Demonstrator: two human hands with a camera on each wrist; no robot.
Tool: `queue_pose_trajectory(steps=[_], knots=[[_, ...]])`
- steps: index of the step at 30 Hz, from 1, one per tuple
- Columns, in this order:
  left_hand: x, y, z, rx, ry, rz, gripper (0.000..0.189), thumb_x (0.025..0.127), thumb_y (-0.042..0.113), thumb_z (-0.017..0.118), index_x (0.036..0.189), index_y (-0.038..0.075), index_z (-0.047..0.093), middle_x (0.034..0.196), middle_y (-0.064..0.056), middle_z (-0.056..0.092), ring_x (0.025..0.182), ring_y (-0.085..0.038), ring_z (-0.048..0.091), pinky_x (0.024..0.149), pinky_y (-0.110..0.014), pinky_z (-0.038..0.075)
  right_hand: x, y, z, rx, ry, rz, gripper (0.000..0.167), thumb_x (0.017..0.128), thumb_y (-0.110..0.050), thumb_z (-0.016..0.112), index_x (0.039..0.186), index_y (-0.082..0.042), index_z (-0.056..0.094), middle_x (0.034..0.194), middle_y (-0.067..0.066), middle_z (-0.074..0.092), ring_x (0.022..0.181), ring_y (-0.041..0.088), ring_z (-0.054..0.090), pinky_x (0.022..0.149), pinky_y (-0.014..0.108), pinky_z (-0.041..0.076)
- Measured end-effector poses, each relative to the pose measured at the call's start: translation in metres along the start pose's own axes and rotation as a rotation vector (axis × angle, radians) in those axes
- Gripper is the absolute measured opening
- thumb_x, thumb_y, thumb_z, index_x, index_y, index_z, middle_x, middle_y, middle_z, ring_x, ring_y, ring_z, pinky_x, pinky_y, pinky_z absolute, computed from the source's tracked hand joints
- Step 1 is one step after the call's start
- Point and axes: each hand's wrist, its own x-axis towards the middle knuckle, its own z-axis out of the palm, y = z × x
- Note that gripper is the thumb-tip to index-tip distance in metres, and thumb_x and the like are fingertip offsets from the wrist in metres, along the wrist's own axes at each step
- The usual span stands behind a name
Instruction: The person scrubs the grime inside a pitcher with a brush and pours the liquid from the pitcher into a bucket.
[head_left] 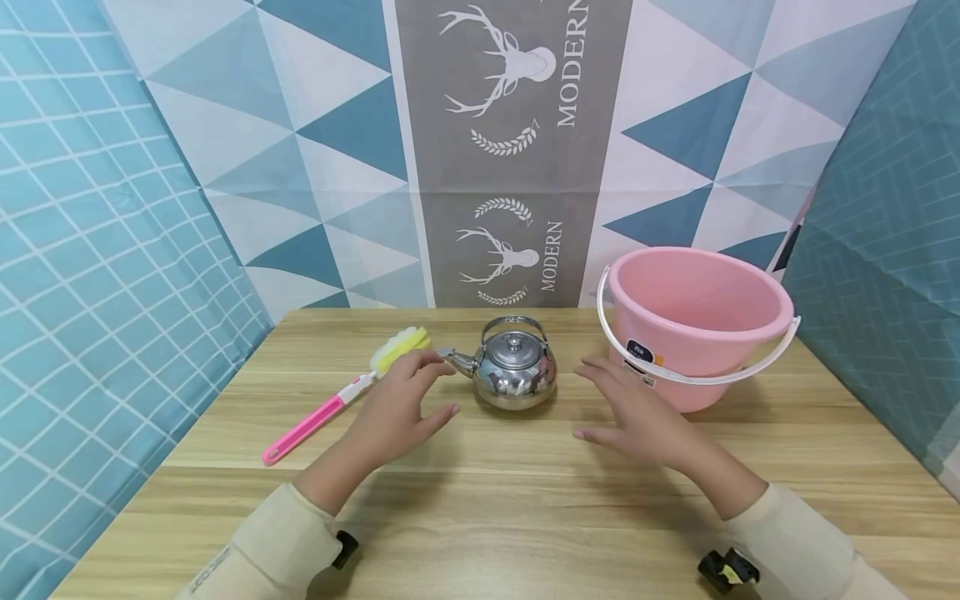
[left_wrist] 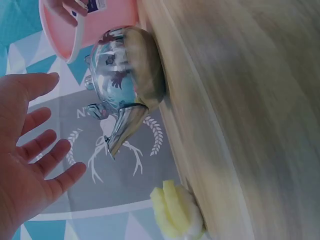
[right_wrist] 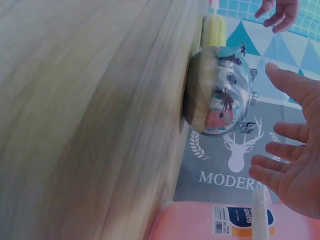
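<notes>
A shiny metal teapot [head_left: 514, 371] stands upright on the wooden table, lid on, handle raised, its spout toward the left. My left hand [head_left: 408, 406] hovers to the left of it with fingers spread and relaxed, holding nothing; its fingertips overlap the spout's tip in the head view. On the other side, my right hand [head_left: 633, 408] is held above the table, fingers loose and apart from the teapot. In the right wrist view, the teapot [right_wrist: 218, 92] shows beyond the fingers of that hand. Behind my left hand lies a sponge brush [head_left: 322, 423] with a pink handle.
A pink bucket [head_left: 720, 367] with a white handle [head_left: 675, 377] stands at the right, close behind my right hand. Patterned cloth [head_left: 517, 167] hangs along the table's back edge, with blue tiled sheeting [head_left: 97, 275] at the left.
</notes>
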Motion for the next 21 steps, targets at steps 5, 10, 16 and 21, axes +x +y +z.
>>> queue_pose_trajectory(steps=[5,10,16,21], knots=[[0.005,0.000,0.002,-0.037,0.011,0.012,0.040,0.082,0.024,0.079,0.115,0.007,0.064,0.123,-0.012,0.056,0.115,-0.028,0.051,0.097,-0.046,0.045,0.007,0.000,0.006,0.033,0.016,0.037,0.078,0.078,-0.031,0.083,0.139,0.000,0.047,0.145,0.023,0.041,0.132,0.042,0.040,0.104,0.059,0.035],[0.010,0.001,0.004,-0.075,0.011,0.041,0.039,0.082,0.020,0.079,0.115,0.004,0.065,0.121,-0.013,0.057,0.112,-0.026,0.055,0.095,-0.043,0.047,0.015,-0.001,0.014,0.065,0.018,0.074,0.079,0.076,-0.031,0.083,0.138,0.003,0.047,0.144,0.025,0.042,0.130,0.043,0.042,0.104,0.057,0.036],[0.017,0.003,0.006,-0.101,0.008,0.078,0.039,0.079,0.016,0.081,0.113,0.002,0.066,0.118,-0.010,0.057,0.108,-0.024,0.057,0.094,-0.040,0.049,0.022,0.000,0.023,0.199,-0.015,0.152,0.083,0.078,-0.029,0.082,0.142,0.004,0.040,0.145,0.026,0.039,0.127,0.044,0.044,0.102,0.057,0.039],[0.021,0.005,0.009,-0.099,0.020,0.111,0.036,0.079,0.016,0.081,0.110,0.003,0.068,0.117,-0.011,0.057,0.106,-0.024,0.057,0.091,-0.040,0.049,0.026,0.001,0.028,0.291,-0.036,0.204,0.088,0.078,-0.031,0.082,0.145,0.003,0.035,0.143,0.026,0.042,0.120,0.046,0.050,0.096,0.056,0.044]])
